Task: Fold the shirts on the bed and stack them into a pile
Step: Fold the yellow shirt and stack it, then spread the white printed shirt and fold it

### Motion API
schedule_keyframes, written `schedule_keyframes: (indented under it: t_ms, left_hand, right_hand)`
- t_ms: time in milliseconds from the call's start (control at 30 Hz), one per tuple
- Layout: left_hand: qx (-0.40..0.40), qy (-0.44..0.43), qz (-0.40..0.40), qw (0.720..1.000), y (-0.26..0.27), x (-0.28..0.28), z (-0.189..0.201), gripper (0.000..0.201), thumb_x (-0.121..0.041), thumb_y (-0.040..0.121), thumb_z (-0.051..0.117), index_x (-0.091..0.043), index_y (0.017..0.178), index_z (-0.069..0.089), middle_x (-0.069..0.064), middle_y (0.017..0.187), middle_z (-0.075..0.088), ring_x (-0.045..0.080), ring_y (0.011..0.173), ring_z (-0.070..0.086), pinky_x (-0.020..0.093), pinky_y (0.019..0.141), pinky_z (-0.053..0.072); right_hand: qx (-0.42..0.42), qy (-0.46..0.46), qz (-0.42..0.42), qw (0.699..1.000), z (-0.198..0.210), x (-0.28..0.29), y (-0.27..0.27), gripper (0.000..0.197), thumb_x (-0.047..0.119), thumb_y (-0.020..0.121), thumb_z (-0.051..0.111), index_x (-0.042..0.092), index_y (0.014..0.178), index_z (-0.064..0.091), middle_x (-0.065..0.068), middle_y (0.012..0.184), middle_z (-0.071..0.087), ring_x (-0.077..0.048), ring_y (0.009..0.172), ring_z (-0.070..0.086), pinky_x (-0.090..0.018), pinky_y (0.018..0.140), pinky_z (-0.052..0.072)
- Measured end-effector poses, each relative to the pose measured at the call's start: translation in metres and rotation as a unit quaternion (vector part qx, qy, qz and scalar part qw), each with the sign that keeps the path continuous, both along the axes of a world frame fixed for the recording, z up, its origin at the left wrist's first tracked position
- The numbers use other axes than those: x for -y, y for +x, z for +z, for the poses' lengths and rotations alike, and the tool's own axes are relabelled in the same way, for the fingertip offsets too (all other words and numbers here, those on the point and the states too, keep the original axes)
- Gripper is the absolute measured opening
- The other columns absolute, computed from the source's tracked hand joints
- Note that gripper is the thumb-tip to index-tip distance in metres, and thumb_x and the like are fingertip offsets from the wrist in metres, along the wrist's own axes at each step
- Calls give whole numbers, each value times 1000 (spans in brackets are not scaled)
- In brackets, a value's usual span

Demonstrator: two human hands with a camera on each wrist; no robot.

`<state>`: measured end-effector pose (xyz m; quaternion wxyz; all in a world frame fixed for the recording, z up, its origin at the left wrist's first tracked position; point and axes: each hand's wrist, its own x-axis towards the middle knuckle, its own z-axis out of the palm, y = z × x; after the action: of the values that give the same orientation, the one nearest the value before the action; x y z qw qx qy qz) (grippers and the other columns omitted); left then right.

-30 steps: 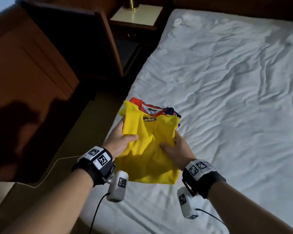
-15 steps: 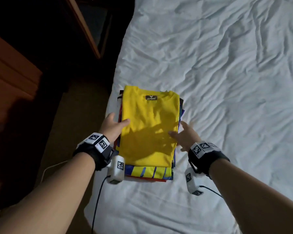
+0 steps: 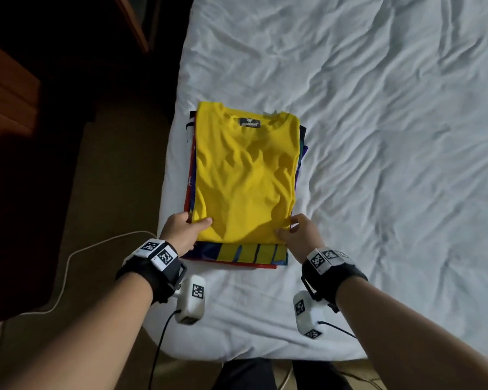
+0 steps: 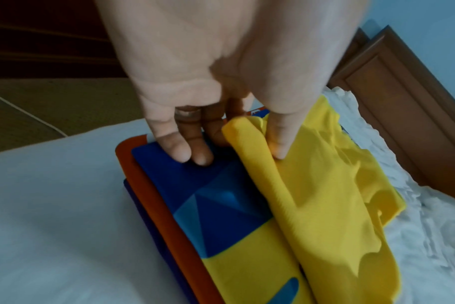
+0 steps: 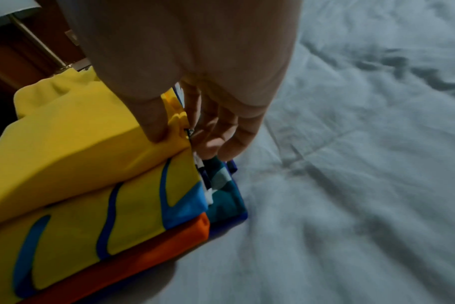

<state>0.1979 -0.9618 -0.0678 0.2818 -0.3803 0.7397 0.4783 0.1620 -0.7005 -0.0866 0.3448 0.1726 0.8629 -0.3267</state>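
Head view: left hand (image 3: 181, 232) pinches the near left corner of the folded yellow shirt (image 3: 245, 175), thumb on top and fingers (image 4: 192, 154) under its edge; right hand (image 3: 299, 235) pinches the near right corner likewise, though its fingers look blurred in the right wrist view. Shirt lies atop the pile (image 3: 237, 253) at the bed's (image 3: 392, 136) left edge, beside dark floor (image 3: 110, 178). Open rumpled sheet spreads right and beyond.

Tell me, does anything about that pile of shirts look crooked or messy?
Slightly. The yellow shirt on top sits further up the bed than the pile, leaving a striped shirt's edge showing at the near end. Both hands, left hand and right hand, pinch its near corners.
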Motion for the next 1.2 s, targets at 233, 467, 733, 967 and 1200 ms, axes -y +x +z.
schedule_keyframes:
  t_ms: [233, 467, 733, 967, 1200]
  left_hand:
    - [-99, 37, 101, 989, 13, 13, 8, 21, -20, 89, 75, -12, 101, 61, 14, 106, 67, 30, 91, 68, 34, 58, 59]
    - [-24, -15, 34, 999, 59, 19, -11, 16, -18, 94, 68, -7, 101, 59, 17, 99, 69, 32, 72, 72, 35, 57, 57]
    - [-140, -210, -72, 965, 59, 2, -14, 51, -24, 86, 75, -15, 131, 51, 11, 127, 57, 33, 112, 58, 41, 86, 50]
    - [-94, -332, -414, 842, 42, -13, 0, 68, -62, 95, 41, -35, 154, 21, 4, 159, 33, 32, 142, 32, 52, 107, 33]
    - [-97, -304, -443, 838, -4, -65, 68, 51, -50, 93, 53, -24, 137, 49, 2, 140, 49, 28, 123, 49, 42, 95, 46]
  right_hand:
    - [2, -56, -59, 997, 12, 2, 12, 27, 27, 85, 74, 20, 100, 53, -10, 81, 68, -28, 65, 71, -50, 66, 61]
    - [-91, 32, 104, 990, 22, 5, 34, 38, 22, 85, 65, 20, 119, 50, -1, 106, 54, -23, 90, 57, -42, 77, 54]
    - [-368, 116, 497, 777, 5, 9, 60, 52, 37, 91, 55, 22, 140, 46, -14, 148, 43, -38, 131, 45, -49, 95, 45]
    - [-223, 148, 542, 797, 1, -28, 67, 77, 30, 81, 66, 24, 150, 31, -18, 155, 32, -37, 135, 42, -47, 94, 51]
    - [-92, 156, 446, 877, 59, -79, 46, 40, 34, 97, 46, 19, 133, 54, -3, 132, 56, -25, 122, 52, -39, 97, 47]
